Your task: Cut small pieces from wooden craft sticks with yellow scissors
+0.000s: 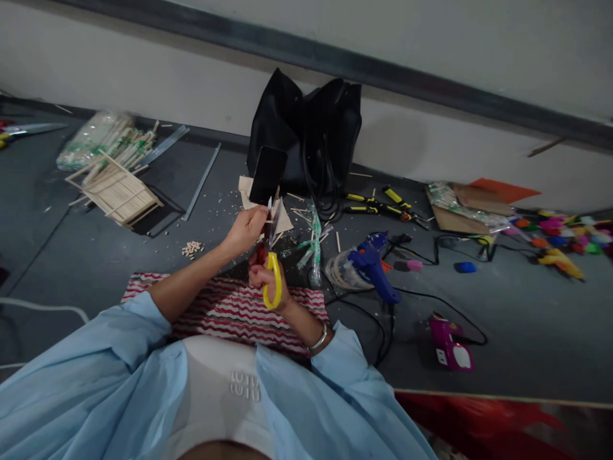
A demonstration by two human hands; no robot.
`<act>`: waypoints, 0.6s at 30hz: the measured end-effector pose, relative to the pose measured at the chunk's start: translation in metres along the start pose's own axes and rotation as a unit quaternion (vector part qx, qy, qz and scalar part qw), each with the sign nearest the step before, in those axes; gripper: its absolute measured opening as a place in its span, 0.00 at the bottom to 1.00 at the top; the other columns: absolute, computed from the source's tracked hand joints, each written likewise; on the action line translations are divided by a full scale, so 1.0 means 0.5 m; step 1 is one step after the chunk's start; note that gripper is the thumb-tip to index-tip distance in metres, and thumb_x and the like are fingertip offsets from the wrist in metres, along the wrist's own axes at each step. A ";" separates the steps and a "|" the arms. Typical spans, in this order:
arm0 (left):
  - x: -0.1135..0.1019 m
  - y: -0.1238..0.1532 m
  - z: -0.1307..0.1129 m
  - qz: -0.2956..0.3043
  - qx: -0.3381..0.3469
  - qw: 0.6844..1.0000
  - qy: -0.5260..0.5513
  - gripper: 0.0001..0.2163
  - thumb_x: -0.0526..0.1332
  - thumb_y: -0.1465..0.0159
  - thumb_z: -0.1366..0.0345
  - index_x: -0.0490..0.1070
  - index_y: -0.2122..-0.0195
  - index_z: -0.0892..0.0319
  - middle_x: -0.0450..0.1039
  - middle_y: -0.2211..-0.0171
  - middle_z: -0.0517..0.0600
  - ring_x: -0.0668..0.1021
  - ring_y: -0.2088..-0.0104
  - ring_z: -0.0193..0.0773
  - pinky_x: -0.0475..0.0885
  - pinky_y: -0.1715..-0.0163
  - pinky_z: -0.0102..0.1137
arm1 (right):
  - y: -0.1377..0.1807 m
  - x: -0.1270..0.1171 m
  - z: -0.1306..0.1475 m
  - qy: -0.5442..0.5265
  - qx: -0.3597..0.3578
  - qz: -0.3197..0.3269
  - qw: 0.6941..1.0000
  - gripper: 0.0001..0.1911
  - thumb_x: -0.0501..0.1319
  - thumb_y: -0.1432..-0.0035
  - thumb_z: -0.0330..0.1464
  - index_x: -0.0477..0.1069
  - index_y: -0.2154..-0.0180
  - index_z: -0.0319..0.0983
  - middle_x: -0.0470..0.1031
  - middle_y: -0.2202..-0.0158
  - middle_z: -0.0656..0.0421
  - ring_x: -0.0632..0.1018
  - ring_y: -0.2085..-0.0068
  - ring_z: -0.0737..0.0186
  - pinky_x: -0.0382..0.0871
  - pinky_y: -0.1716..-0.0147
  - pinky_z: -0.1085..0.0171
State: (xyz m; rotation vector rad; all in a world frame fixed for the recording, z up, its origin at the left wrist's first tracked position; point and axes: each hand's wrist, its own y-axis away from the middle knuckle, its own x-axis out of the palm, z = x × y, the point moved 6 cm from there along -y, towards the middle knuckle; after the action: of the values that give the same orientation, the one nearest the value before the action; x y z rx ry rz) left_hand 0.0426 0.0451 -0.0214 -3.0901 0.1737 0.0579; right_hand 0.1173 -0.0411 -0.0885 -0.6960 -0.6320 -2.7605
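Note:
My right hand (pixel 271 281) is wrapped around the handles of a pair of scissors (pixel 276 281), one handle yellow and the other red. The blades point away from me and are spread a little. Just left of them, my left hand (pixel 246 230) pinches a thin wooden stick (pixel 269 222), whose short end reaches between the blades. Most of that stick is hidden by the fingers. Beyond the blades a black phone (pixel 268 174) leans against a black bag (pixel 306 128). A small heap of cut stick pieces (pixel 192 249) lies left of my hands.
A slatted stick frame (pixel 117 195) stands at left beside bagged sticks (pixel 103 137). At right are a blue glue gun (pixel 373 271) on a jar, yellow-black pliers (pixel 378 207), a purple power adapter (pixel 450 345) and loose cables. A striped cloth (pixel 220 313) lies before me.

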 end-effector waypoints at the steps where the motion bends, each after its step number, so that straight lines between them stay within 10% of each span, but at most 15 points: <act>1: 0.001 0.000 0.003 0.000 -0.003 1.000 0.006 0.16 0.51 0.34 0.56 0.54 0.77 0.57 0.51 0.82 0.41 0.57 0.82 0.26 0.53 0.83 0.24 | 0.002 0.005 0.000 -0.017 0.006 0.008 1.000 0.16 0.58 0.69 0.28 0.56 0.72 0.42 0.62 0.74 0.70 0.54 0.81 0.78 0.45 0.83 0.73; 8: 0.009 -0.006 0.009 0.060 -0.050 0.995 0.054 0.21 0.55 0.37 0.45 0.57 0.76 0.58 0.51 0.84 0.39 0.56 0.85 0.24 0.50 0.86 0.24 | 0.007 0.022 0.015 -0.078 0.027 0.051 0.995 0.18 0.56 0.68 0.28 0.57 0.69 0.42 0.59 0.76 0.71 0.54 0.81 0.77 0.46 0.83 0.74; 18: -0.016 -0.014 -0.016 -0.014 -0.018 0.998 0.056 0.07 0.58 0.37 0.60 0.64 0.63 0.57 0.53 0.82 0.38 0.56 0.84 0.25 0.50 0.85 0.24 | -0.008 -0.012 0.027 0.012 -0.012 -0.045 0.999 0.15 0.58 0.67 0.30 0.55 0.73 0.42 0.60 0.77 0.70 0.55 0.81 0.77 0.44 0.83 0.74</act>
State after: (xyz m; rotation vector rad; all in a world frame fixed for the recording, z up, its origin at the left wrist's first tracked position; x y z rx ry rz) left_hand 0.0357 0.0527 -0.0127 -3.1319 0.1355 -0.1153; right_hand 0.1264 -0.0309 -0.0819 -0.6539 -0.6417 -2.8586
